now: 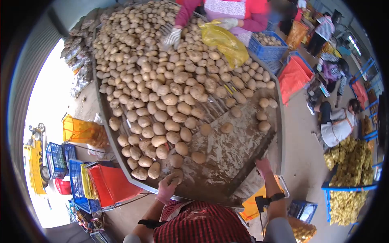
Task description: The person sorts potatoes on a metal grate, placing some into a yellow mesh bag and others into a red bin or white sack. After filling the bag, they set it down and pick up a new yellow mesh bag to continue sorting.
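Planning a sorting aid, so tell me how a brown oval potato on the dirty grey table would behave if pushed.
A brown oval potato would probably roll unevenly, being rounded but elongated. It looks firm, with no visible sagging. On the smeared, dirty grey table, it might also skid.

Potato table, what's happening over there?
Left hand at a potato, grip unclear. Right hand by the dark divider. Potatoes heaped beyond; yellow bag covers some.

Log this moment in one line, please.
left hand: on a potato, grip unclear | right hand: by dividing bar | table: potatoes heaped toward far side | co-worker's gloved hand: among potatoes
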Motion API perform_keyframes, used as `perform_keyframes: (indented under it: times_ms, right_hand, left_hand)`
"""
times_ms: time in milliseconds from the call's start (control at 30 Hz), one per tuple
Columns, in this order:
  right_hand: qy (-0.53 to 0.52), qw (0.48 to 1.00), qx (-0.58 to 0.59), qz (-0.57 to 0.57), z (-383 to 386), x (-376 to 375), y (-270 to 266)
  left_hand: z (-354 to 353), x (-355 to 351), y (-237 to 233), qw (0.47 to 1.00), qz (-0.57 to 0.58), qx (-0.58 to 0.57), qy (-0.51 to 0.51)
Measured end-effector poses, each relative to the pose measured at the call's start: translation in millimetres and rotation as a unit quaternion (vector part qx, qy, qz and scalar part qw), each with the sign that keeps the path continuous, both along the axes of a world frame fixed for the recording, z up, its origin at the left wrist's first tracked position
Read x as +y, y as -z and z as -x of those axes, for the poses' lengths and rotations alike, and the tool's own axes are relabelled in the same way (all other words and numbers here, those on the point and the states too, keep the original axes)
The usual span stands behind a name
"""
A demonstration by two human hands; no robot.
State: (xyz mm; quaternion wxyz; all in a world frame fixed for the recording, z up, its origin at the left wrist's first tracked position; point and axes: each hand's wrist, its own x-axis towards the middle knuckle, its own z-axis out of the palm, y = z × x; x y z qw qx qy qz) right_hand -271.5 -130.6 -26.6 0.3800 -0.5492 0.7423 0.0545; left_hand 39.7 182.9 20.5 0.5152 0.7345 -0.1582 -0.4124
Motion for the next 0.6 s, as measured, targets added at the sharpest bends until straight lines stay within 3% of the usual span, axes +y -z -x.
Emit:
perform_keyframes:
  times_ms: [33, 100, 133, 200, 233, 267, 300, 367, 400, 467, 533, 600]
  right_hand:
    - [0.029, 0.998, -0.062, 0.001, 19, 8, 39]
    - [-0.027, 0.996, -0.078, -0.015, 24, 38, 28]
    - [-0.059, 0.994, -0.061, 0.073, 59, 44, 90]
    - [0.037, 0.994, -0.077, -0.071, 32, 59, 12]
    - [-0.060, 0.998, 0.005, -0.022, 19, 63, -25]
    - [-0.152, 0.984, 0.088, 0.029, 8, 64, -44]
    - [-0.159, 0.983, 0.084, 0.034, 13, 55, -29]
    - [-0.153, 0.983, -0.058, 0.085, 33, 28, 10]
    - [-0.158, 0.981, -0.061, 0.090, 18, 21, 0]
    - [-0.270, 0.950, -0.078, 0.139, -29, 6, -44]
    - [-0.301, 0.940, -0.070, 0.144, -84, -10, -64]
    - [-0.374, 0.904, -0.109, 0.177, -139, -28, -73]
  left_hand:
    - [-4, 5, 2, 0.999, -0.034, -0.007, 0.014]
    - [-12, 18, 22, 0.999, -0.034, -0.017, 0.009]
    - [-17, 18, 15, 0.999, -0.032, -0.022, -0.008]
    - [-31, 16, -6, 0.998, -0.010, -0.066, -0.019]
    - [-44, 20, 7, 0.989, -0.018, -0.144, -0.023]
    - [-62, 25, 18, 0.988, -0.016, -0.148, -0.033]
    - [-83, 28, 24, 0.984, 0.004, -0.172, -0.040]
    - [-125, 23, 13, 0.975, 0.023, -0.207, -0.072]
    - [-150, 16, -1, 0.971, 0.020, -0.216, -0.097]
    - [-200, 1, -24, 0.961, 0.000, -0.218, -0.171]
    - [-256, -12, -43, 0.932, -0.040, -0.323, -0.160]
    - [-324, -25, -33, 0.882, -0.053, -0.446, -0.143]
